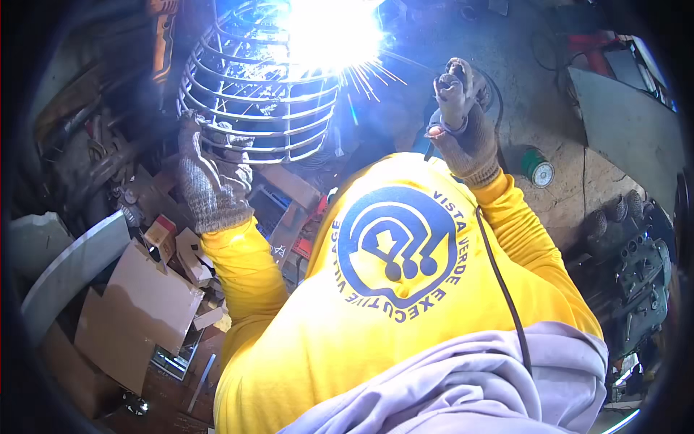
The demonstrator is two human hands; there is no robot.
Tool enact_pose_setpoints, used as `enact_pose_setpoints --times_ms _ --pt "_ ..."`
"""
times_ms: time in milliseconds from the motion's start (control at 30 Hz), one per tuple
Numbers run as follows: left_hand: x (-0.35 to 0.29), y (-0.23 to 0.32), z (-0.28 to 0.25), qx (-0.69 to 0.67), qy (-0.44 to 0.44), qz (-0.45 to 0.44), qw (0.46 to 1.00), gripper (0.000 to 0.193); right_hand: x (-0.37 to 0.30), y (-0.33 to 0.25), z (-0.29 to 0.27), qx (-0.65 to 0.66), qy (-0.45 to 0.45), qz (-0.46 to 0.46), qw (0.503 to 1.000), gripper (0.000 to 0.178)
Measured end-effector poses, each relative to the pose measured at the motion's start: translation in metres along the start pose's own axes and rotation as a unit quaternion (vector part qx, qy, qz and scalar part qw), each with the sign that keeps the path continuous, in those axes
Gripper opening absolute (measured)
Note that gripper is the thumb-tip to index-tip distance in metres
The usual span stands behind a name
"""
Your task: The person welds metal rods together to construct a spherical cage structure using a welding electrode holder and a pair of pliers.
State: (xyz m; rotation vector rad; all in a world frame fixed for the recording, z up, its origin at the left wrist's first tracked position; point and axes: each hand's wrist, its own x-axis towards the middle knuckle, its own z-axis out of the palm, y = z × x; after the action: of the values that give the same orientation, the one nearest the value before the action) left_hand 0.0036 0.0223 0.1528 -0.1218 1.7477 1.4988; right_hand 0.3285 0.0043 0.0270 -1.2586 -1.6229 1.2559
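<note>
A rounded cage of bent metal rods (pixel 288 134) stands at the upper left of centre. My left hand (pixel 211 177), in a grey knit glove, closes round the cage's near left rods. White-blue glare from a welding arc (pixel 334 32) hides the cage's far right part, and sparks fly out from it toward the lower right. To the right of the arc, my right hand (pixel 471 148), also gloved, is wrapped round a worn welding electrode holder (pixel 454 94). An electrode cannot be made out in the glare. A dark cable (pixel 506 289) runs down over my yellow sleeve and shirt.
An orange-and-black tool (pixel 163 40) is beyond the cage at the left. Cardboard (pixel 137 311) and scrap lie by my left arm. A green-rimmed spool (pixel 537 168) sits right of my right hand, with a grey panel (pixel 625 130) and dark metal parts (pixel 640 282) farther right.
</note>
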Motion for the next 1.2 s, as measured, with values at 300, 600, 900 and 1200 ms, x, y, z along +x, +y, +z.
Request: enact_pose_setpoints --times_ms 300,600,900,1200 --pt "-0.008 0.001 -0.028 -0.017 -0.214 0.008 0.977 0.033 -0.002 0.025 0.002 0.021 -0.053 -0.070 0.996 0.044" --pt "0.015 0.014 -0.048 0.042 -0.426 -0.005 0.904 0.035 -0.003 0.002 0.014 0.191 0.035 0.054 0.980 0.050" --pt "0.018 -0.004 -0.032 0.009 -0.284 0.041 0.958 0.043 -0.005 0.003 0.004 0.031 0.076 -0.037 0.996 0.048" --pt "0.011 0.001 -0.020 0.031 -0.087 0.009 0.996 0.042 -0.007 0.004 0.001 0.023 0.059 0.004 0.998 0.053"
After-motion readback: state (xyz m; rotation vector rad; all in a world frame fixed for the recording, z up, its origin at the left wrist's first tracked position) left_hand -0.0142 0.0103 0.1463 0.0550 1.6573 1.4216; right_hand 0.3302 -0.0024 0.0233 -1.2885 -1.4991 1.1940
